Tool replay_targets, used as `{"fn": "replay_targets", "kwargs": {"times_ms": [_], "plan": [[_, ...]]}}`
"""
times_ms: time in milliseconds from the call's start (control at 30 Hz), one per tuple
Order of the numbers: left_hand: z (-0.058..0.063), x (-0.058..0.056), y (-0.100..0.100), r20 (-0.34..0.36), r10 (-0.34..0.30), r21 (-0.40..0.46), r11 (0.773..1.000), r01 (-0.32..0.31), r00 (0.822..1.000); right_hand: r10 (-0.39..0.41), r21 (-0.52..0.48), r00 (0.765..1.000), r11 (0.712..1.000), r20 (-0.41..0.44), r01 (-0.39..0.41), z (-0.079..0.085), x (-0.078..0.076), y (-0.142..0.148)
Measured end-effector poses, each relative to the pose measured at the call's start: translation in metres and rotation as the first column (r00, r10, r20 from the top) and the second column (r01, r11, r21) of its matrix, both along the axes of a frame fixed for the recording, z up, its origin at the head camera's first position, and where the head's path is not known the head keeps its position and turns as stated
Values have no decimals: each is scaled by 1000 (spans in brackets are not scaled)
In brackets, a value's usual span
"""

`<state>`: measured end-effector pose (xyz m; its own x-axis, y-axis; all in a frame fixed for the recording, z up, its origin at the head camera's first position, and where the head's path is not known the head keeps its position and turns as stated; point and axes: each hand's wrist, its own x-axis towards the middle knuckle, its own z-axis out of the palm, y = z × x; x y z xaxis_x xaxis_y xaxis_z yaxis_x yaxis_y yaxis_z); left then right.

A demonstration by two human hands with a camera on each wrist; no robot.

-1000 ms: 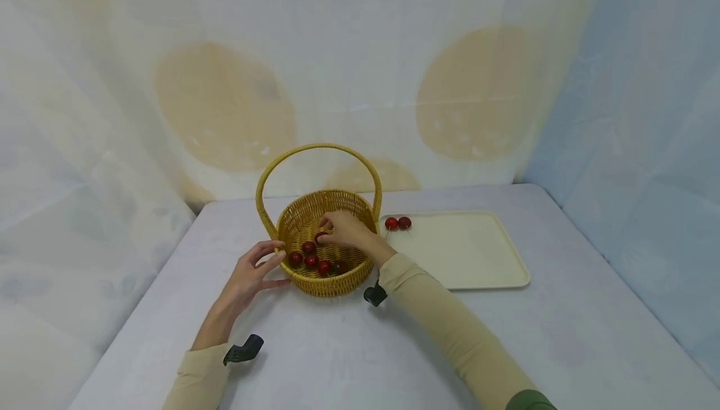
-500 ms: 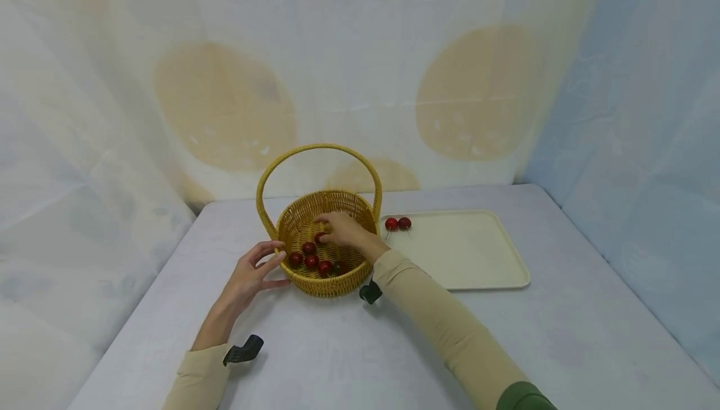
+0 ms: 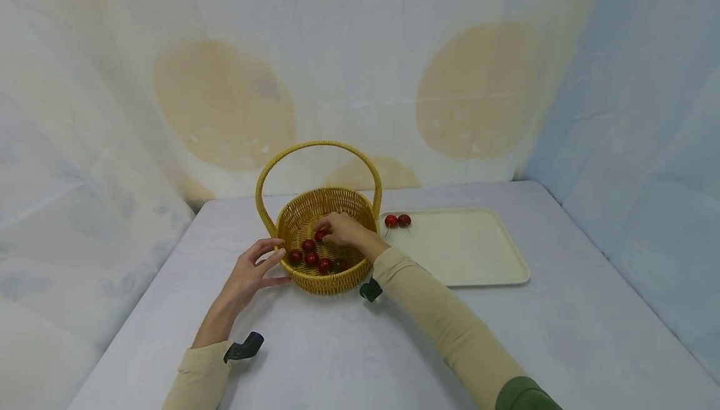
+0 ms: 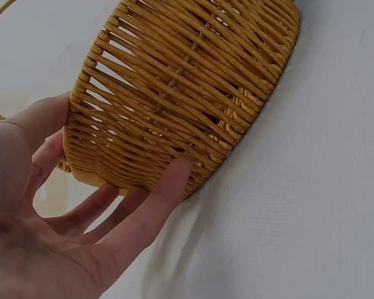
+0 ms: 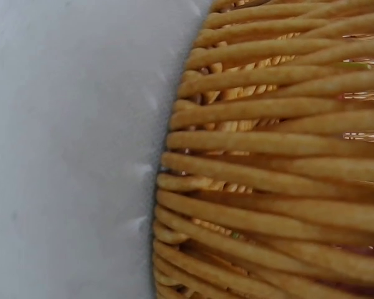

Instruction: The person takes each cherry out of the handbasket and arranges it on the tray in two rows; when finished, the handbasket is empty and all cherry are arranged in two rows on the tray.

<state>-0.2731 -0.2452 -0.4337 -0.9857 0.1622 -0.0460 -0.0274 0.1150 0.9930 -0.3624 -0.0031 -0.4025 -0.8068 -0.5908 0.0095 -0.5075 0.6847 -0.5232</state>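
Note:
A yellow wicker basket (image 3: pixel 329 284) with a tall hoop handle stands on the table, several dark red cherries (image 3: pixel 311 259) in its bottom. My left hand (image 3: pixel 247 275) holds the basket's left side near the handle's foot; the left wrist view shows its fingers (image 4: pixel 146 215) bent against the woven wall. Reaching over the right rim, my right hand (image 3: pixel 347 233) has its thumb and fingertips around one cherry (image 3: pixel 320 235) inside the basket. Only the basket's outer weave (image 5: pixel 268 156) and the tabletop appear in the right wrist view, so that hand is hidden there.
To the basket's right lies a cream rectangular tray (image 3: pixel 467 247), its left end close to the basket. Two cherries with stems (image 3: pixel 397 220) sit at the tray's back left corner. A patterned cloth (image 3: pixel 349 85) hangs behind the white table (image 3: pixel 349 347).
My right hand has shifted slightly left, and its fingertips have come down around the cherry. The left hand and basket hold their place.

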Motion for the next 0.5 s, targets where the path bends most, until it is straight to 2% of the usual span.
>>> {"fn": "replay_targets", "kwargs": {"times_ms": [300,500], "plan": [[1,-3,2,1,-6,3,1000,6,1000,-53,-26,997,998,49,54,0,0,4],[-1,-3,2,7,-15,4,1000,15,1000,-73,-8,997,997,16,73,2,2,5]]}}
